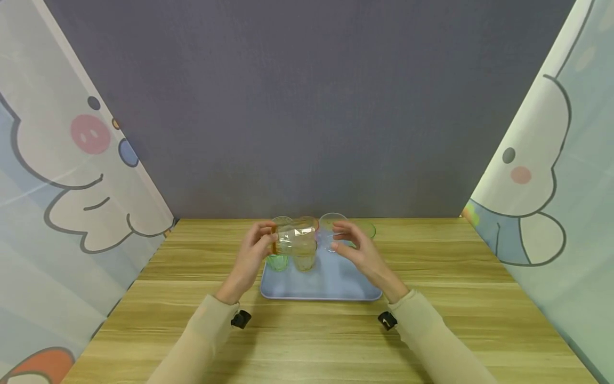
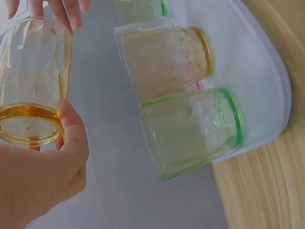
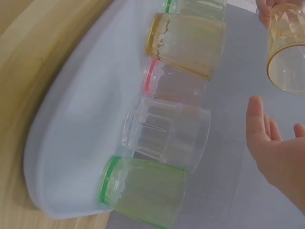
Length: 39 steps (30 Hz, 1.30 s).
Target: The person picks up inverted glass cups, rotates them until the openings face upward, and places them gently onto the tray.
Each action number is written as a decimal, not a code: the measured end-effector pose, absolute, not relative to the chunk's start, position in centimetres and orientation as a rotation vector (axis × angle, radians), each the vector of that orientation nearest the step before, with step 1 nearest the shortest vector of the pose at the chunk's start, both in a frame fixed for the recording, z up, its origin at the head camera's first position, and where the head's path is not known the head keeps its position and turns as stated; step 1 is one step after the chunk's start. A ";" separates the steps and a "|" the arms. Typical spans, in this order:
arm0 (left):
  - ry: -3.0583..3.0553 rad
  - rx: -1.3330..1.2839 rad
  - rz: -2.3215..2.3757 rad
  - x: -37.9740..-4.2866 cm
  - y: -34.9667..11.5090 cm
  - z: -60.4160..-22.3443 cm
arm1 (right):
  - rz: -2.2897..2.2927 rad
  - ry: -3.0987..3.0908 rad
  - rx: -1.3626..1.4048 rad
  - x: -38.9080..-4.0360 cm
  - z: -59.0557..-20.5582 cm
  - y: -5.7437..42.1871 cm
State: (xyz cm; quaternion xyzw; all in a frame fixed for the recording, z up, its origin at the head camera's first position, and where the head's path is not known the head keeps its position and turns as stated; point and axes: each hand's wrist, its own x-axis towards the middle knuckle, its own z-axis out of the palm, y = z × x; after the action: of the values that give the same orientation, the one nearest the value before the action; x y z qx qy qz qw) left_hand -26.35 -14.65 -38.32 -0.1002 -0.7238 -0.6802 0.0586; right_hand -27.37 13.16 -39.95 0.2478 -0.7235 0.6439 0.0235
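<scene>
Above the tray, my left hand (image 1: 251,250) grips an amber-tinted drinking glass (image 1: 296,238) by its thick base, fingers and thumb round the darker amber ring. The glass (image 2: 35,62) lies on its side in the air, its mouth facing my right hand (image 1: 362,256). That right hand has its fingers apart and loosely bent, with nothing in them. In the right wrist view, a gap shows between the right fingertips (image 3: 256,102) and the rim of the held glass (image 3: 286,59).
A pale blue tray (image 1: 340,280) on the wooden table (image 1: 307,341) bears several upright glasses: a green one (image 2: 190,133), an amber one (image 2: 164,59), a pink-based one (image 3: 174,83), a clear one (image 3: 169,129) and another green one (image 3: 145,191). A grey panel (image 1: 312,106) stands behind.
</scene>
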 end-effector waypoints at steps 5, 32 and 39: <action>-2.193 -0.308 -2.069 -26.2 -14.1 -38.7 | 1.998 -2.254 0.761 -27.1 -40.0 13.0; -2.239 -0.347 -2.138 -25.6 -12.4 -40.0 | 2.103 -2.238 0.850 -26.3 -40.7 12.6; -2.242 -0.374 -2.151 -25.5 -12.2 -39.9 | 2.136 -2.214 0.846 -26.4 -40.8 12.8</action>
State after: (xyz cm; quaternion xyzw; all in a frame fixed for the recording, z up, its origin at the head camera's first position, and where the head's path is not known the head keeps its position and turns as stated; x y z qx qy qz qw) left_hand -25.53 -12.19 -39.87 -0.1194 -0.7165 -0.6873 0.0059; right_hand -26.43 12.76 -40.75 0.2651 -0.6937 0.6693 -0.0246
